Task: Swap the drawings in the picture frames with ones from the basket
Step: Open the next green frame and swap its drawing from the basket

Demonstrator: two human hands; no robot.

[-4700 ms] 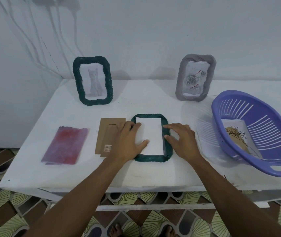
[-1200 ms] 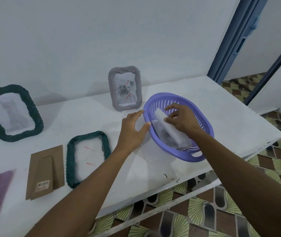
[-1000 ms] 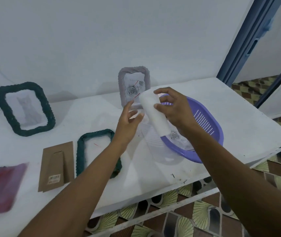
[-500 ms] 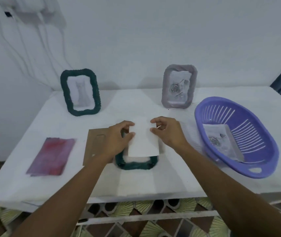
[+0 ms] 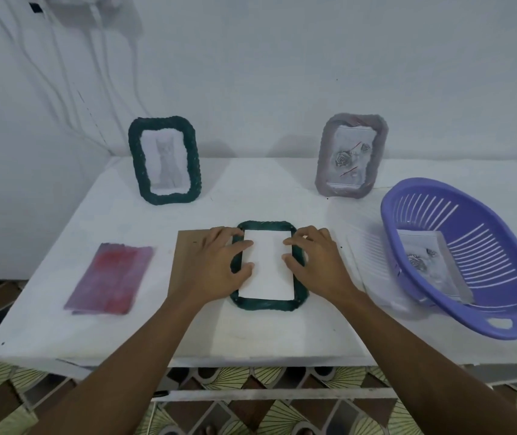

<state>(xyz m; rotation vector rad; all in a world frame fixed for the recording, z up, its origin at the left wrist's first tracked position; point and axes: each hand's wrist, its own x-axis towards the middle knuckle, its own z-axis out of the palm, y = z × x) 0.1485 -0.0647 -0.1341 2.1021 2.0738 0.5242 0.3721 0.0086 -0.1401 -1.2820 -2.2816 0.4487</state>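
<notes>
A dark green frame (image 5: 266, 304) lies face down in the middle of the white table (image 5: 251, 334). A white drawing sheet (image 5: 268, 266), blank side up, rests inside it. My left hand (image 5: 219, 265) presses the sheet's left edge with spread fingers. My right hand (image 5: 317, 262) presses its right edge. The brown cardboard backing (image 5: 188, 255) lies left of the frame, partly under my left hand. The purple basket (image 5: 483, 312) at the right holds a rose drawing (image 5: 423, 262). A green frame with a cat drawing (image 5: 164, 160) and a grey frame with a rose drawing (image 5: 350, 155) stand at the back.
A red-purple sheet (image 5: 111, 274) lies at the left of the table. A clear plastic sheet (image 5: 367, 262) lies between the flat frame and the basket. White cables (image 5: 62, 73) hang on the wall behind. Patterned floor tiles show below the table's front edge.
Both hands carried the white sheet from the basket to the flat green frame and lowered it in. Half a second ago it was held above; now it lies flat inside.
</notes>
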